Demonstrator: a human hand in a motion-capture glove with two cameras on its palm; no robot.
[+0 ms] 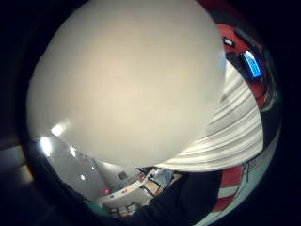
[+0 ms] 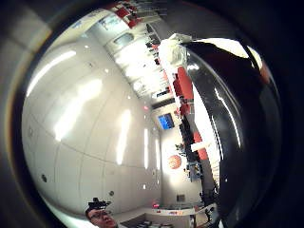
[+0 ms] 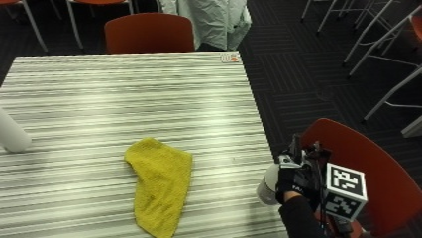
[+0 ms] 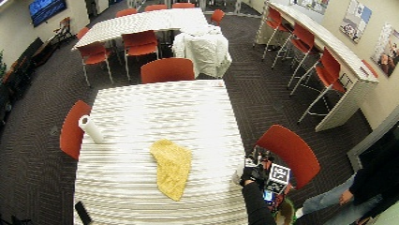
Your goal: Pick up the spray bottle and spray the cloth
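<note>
A yellow cloth (image 3: 159,183) lies crumpled lengthwise on the striped table (image 3: 125,94), toward its near side; the wide outside view shows the cloth (image 4: 171,168) too. At the table's right edge my gloved right hand (image 3: 294,181) grips a white spray bottle (image 3: 266,187), held just above the tabletop and a short way right of the cloth. The bottle's pale round body (image 1: 127,80) fills the little finger side palm view. The bottle's head is hidden behind the glove in the outside view. In the wide outside view the hand (image 4: 250,174) is by the table's near right corner.
A white paper towel roll (image 3: 12,134) stands at the table's left edge. A red chair (image 3: 356,163) is right behind my hand, another red chair (image 3: 150,32) at the far end. A small orange and white item (image 3: 229,58) lies at the far right corner.
</note>
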